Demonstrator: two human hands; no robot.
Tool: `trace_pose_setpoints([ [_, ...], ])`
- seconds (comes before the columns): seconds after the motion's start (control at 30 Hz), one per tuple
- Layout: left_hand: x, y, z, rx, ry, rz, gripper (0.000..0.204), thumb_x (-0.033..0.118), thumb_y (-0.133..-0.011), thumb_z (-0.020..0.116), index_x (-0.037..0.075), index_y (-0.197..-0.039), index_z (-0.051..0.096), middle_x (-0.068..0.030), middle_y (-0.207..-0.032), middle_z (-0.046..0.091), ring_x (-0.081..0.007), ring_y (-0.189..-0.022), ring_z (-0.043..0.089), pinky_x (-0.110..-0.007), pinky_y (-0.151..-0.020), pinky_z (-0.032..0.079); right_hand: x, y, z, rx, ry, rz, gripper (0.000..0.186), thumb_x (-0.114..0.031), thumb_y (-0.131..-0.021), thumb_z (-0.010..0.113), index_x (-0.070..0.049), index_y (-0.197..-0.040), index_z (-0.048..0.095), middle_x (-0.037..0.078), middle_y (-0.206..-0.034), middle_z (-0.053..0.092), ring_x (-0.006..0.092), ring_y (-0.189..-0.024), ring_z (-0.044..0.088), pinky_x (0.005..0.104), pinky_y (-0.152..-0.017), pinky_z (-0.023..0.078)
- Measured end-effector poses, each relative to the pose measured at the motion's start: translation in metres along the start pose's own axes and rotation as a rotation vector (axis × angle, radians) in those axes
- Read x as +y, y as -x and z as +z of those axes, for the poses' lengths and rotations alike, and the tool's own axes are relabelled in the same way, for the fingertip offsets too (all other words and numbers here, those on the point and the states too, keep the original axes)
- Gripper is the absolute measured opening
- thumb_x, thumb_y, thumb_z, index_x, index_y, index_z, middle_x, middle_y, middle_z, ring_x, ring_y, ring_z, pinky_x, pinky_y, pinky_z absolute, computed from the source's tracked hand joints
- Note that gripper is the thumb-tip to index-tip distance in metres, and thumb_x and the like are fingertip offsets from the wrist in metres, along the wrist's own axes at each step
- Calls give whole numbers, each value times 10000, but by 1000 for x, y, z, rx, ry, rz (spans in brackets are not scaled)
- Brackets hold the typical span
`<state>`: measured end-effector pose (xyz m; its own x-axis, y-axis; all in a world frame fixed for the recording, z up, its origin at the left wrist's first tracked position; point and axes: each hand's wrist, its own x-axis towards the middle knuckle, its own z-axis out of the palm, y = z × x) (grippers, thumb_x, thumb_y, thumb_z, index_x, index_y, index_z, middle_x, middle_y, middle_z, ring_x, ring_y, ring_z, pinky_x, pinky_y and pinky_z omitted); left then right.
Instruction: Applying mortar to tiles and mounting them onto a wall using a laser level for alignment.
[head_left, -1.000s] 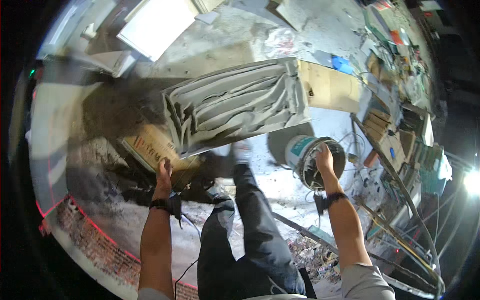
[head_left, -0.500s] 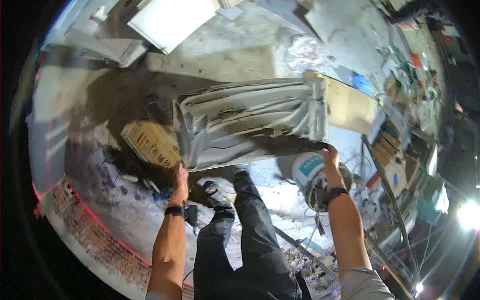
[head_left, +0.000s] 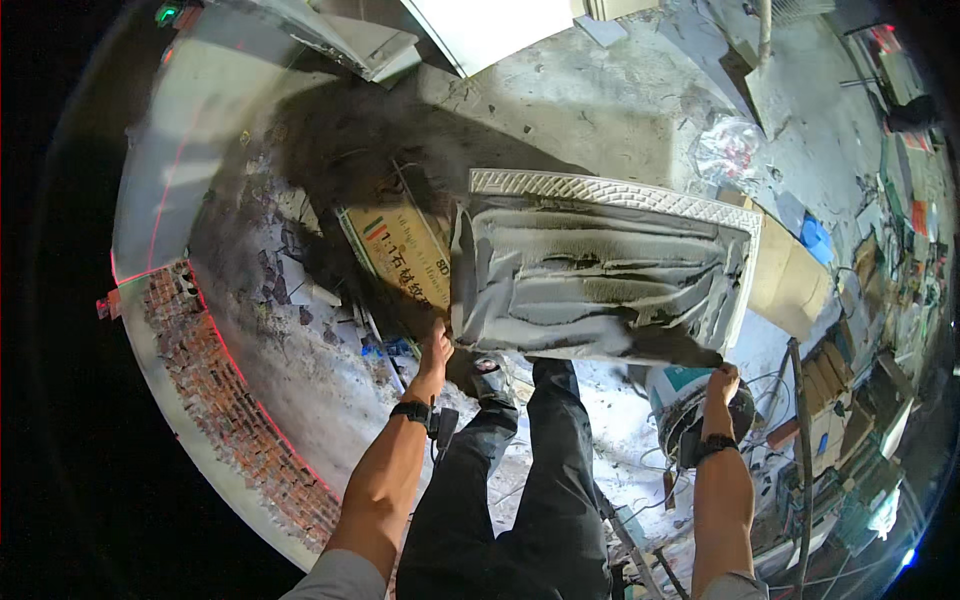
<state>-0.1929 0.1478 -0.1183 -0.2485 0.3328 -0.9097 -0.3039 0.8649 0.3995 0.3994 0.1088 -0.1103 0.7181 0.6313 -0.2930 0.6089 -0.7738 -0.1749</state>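
Note:
A large rectangular tile [head_left: 610, 270] is held out in front of me, its upper face coated with ridged, wet grey mortar. Along its far and right edges an uncoated white strip with a raised pattern [head_left: 620, 188] shows. My left hand [head_left: 434, 358] is closed on the near left corner, and my right hand [head_left: 724, 382] grips the near right corner. The fingers under the tile are partly hidden. Below the right corner stands a white and teal bucket [head_left: 680, 385], partly covered by my right arm and the tile.
A yellow printed cardboard box [head_left: 395, 250] lies left of the tile. A brick wall section [head_left: 225, 385], edged by a red laser line, curves along the left. White panels [head_left: 495, 30] are at the back. Wood, rubble and a long pole [head_left: 802, 450] crowd the right.
The view has swung left, so the surroundings sit further right. The tile's patterned white far edge has come into sight as its tilt changed. Both hands keep hold of its near corners.

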Motion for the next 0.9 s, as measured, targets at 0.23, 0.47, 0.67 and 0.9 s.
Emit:
trace_pose_setpoints([
  [0.23,-28,51,-30,-55,-28,145,629,559,-942,460,48,-1302,534,-74,-1239,595,-157,-1118,535,-313,-983,378,6,38,-24,-180,-320,12,158,-137,-776,549,-5,-849,595,73,-740,579,202,-688,556,320,-660,466],
  [0.47,16,135,-38,44,15,323,557,489,-949,518,20,-1250,537,-58,-1133,598,-161,-836,599,-299,-791,519,-48,34,-167,-318,-597,260,363,-228,-890,483,-34,-1175,596,34,-878,594,143,-760,533,339,-628,445],
  [0.67,107,166,4,114,359,537,504,433,-945,561,-10,-1185,577,-78,-982,618,-194,-952,626,-349,-918,487,-107,-10,-210,88,-370,-661,320,-163,-895,512,95,-1050,623,251,-1016,632,358,-898,623,440,-777,539],
  [0.9,139,153,32,31,488,688,546,452,-978,491,-36,-1222,522,-124,-1117,593,-237,-1087,584,-371,-1011,424,-166,-44,-205,210,-299,-715,276,9,-887,588,105,-1144,557,243,-1103,589,357,-995,608,418,-860,529],
])
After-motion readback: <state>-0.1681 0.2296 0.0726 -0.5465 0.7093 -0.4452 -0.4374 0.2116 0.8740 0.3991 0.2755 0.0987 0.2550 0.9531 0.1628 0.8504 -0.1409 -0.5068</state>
